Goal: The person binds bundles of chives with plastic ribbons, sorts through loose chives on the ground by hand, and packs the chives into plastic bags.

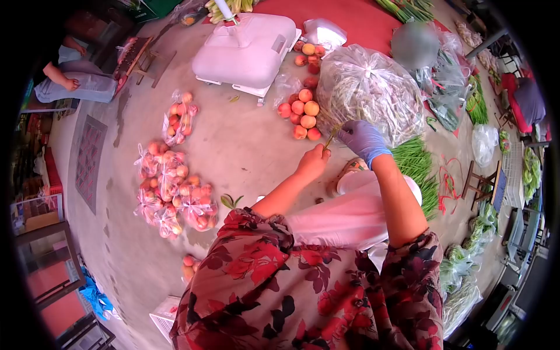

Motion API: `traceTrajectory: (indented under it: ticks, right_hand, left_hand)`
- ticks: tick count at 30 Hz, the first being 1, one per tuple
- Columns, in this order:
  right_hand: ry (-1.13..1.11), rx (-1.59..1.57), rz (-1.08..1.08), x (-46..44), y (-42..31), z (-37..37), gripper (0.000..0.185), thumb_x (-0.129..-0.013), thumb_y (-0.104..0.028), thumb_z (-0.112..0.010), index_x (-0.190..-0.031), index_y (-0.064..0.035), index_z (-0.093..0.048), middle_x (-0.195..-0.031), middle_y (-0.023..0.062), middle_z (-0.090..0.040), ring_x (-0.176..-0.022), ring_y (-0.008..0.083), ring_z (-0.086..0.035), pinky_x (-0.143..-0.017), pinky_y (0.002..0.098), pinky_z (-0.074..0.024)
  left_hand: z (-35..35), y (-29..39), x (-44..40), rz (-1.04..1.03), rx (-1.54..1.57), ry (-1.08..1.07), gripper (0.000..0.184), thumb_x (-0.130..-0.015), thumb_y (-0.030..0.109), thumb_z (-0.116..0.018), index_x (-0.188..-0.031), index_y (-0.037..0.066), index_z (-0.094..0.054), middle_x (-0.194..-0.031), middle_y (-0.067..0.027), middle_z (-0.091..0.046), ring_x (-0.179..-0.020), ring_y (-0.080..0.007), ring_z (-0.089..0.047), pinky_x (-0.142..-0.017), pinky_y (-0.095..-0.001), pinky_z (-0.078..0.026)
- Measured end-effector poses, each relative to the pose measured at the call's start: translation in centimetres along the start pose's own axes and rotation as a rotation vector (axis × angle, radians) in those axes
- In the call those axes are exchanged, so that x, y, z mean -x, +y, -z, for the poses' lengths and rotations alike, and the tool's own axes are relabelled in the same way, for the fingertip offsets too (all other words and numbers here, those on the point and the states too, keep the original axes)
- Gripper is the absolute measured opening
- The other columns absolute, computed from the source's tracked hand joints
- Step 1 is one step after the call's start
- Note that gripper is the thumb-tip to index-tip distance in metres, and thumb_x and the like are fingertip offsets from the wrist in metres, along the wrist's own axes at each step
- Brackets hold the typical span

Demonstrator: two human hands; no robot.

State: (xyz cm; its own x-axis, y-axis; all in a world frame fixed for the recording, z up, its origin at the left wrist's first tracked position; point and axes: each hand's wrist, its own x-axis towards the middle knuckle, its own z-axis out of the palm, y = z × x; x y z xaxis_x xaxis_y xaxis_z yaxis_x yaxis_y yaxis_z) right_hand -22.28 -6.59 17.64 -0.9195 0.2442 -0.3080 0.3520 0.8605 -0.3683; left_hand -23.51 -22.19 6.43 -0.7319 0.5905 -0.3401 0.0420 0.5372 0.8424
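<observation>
My left hand (313, 163), bare, is closed around the lower end of a thin green sprig (331, 137). The sprig points up and away from me. My right hand (360, 140) wears a bluish-purple glove, and its bent fingers pinch at the sprig's upper part. Just beyond the glove sits a large clear plastic bag (370, 93) full of pale, thin, stringy vegetables. A pile of long thin green stalks (415, 172) lies on the floor by my right forearm. Loose peaches (302, 111) are grouped beyond my left hand.
Bagged peaches (169, 186) cover the floor at left. A white wheeled plastic base (248, 52) stands ahead. At right are a small folding stool (484, 184), red ties (448, 184) and bagged greens (466, 262). Another person (76, 81) sits at far left.
</observation>
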Motion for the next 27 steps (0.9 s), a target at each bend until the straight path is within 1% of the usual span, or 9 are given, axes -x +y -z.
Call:
traceTrajectory:
  ticks: [2,5,8,11,14,19,20,23,27]
  right_hand:
    - [-0.011,-0.036,0.014,0.3,-1.1,-2.3,0.035,-0.076,-0.037,-0.058,-0.085,-0.0047,-0.066,-0.084,0.019,-0.063,-0.081,0.0349,-0.06,-0.075,0.0422,-0.0471]
    - [-0.085,-0.07,0.085,0.8,-3.9,-6.0,0.036,-0.076,-0.038,-0.058,-0.087,-0.0051,-0.066,-0.085,0.0182,-0.063,-0.082,0.0337,-0.06,-0.075,0.0415,-0.047]
    - [-0.197,-0.097,0.084,0.8,-5.0,-8.3,0.038,-0.077,-0.039,-0.059,-0.093,-0.0059,-0.066,-0.089,0.0172,-0.064,-0.083,0.0316,-0.061,-0.076,0.0398,-0.0471]
    - [-0.092,-0.241,0.136,0.9,-5.9,-10.0,0.036,-0.077,-0.036,-0.06,-0.097,-0.0064,-0.065,-0.09,0.0169,-0.064,-0.085,0.0313,-0.061,-0.077,0.0383,-0.0471]
    - [-0.064,-0.336,0.182,0.6,-6.1,-10.9,0.033,-0.08,-0.032,-0.06,-0.098,-0.0051,-0.064,-0.093,0.0169,-0.064,-0.089,0.0314,-0.061,-0.079,0.0366,-0.0466]
    - [-0.022,-0.586,0.201,1.1,-7.0,-9.1,0.029,-0.081,-0.026,-0.059,-0.1,-0.0034,-0.064,-0.093,0.0167,-0.064,-0.085,0.0283,-0.062,-0.077,0.0342,-0.0465]
    - [-0.026,-0.667,0.165,0.9,-6.9,-8.6,0.028,-0.083,-0.022,-0.059,-0.101,-0.0006,-0.063,-0.091,0.0145,-0.065,-0.08,0.0215,-0.061,-0.075,0.0306,-0.0465]
    - [0.08,-0.842,0.256,1.8,-6.0,-5.2,0.027,-0.085,-0.018,-0.058,-0.102,0.0018,-0.062,-0.09,0.0109,-0.065,-0.079,0.0146,-0.059,-0.074,0.0273,-0.0463]
    - [0.191,-0.962,0.179,4.4,-3.1,0.8,0.024,-0.086,-0.014,-0.057,-0.105,0.0005,-0.061,-0.091,0.0041,-0.064,-0.08,0.0107,-0.057,-0.073,0.025,-0.0463]
  left_hand:
    - [1.1,-2.8,1.2,0.119,-0.209,0.013,0.042,-0.089,0.038,-0.043,-0.096,-0.002,-0.053,-0.089,-0.0195,-0.062,-0.084,-0.037,-0.059,-0.077,-0.0439,-0.045]
    - [1.7,-6.2,2.4,0.358,-0.261,0.032,0.049,-0.088,0.043,-0.04,-0.101,-0.003,-0.052,-0.091,-0.0191,-0.063,-0.086,-0.0367,-0.059,-0.08,-0.0443,-0.045]
    - [2.7,-7.5,3.6,0.376,-0.275,0.015,0.049,-0.088,0.042,-0.037,-0.105,-0.002,-0.052,-0.098,-0.0179,-0.06,-0.089,-0.0365,-0.058,-0.081,-0.0447,-0.045]
    - [3.5,-7.5,4.9,0.212,-0.57,0.106,0.043,-0.086,0.037,-0.04,-0.105,0.001,-0.055,-0.107,-0.017,-0.056,-0.092,-0.0369,-0.056,-0.08,-0.0452,-0.045]
    - [5.5,-5.8,5.7,0.149,-0.54,0.141,0.037,-0.083,0.031,-0.048,-0.108,0.005,-0.057,-0.118,-0.0206,-0.049,-0.109,-0.0355,-0.048,-0.091,-0.0424,-0.039]
    - [8.3,-0.2,6.8,-0.159,-0.169,0.462,0.036,-0.075,0.013,-0.055,-0.11,0.004,-0.055,-0.113,-0.0193,-0.051,-0.105,-0.0344,-0.05,-0.092,-0.0398,-0.039]
    - [8.6,0.8,6.7,-0.23,-0.112,0.497,0.037,-0.073,0.009,-0.056,-0.109,0.003,-0.055,-0.113,-0.0194,-0.051,-0.105,-0.0341,-0.05,-0.092,-0.0391,-0.039]
    - [8.6,4.6,5.9,-0.351,0.036,0.495,0.039,-0.071,0.003,-0.053,-0.11,0.002,-0.054,-0.113,-0.0198,-0.051,-0.105,-0.0334,-0.05,-0.092,-0.0386,-0.04]
    - [4.9,9.5,3.4,-0.577,0.005,0.601,0.045,-0.071,0.002,-0.053,-0.115,0.0,-0.047,-0.109,-0.0189,-0.051,-0.102,-0.0321,-0.051,-0.09,-0.0373,-0.04]
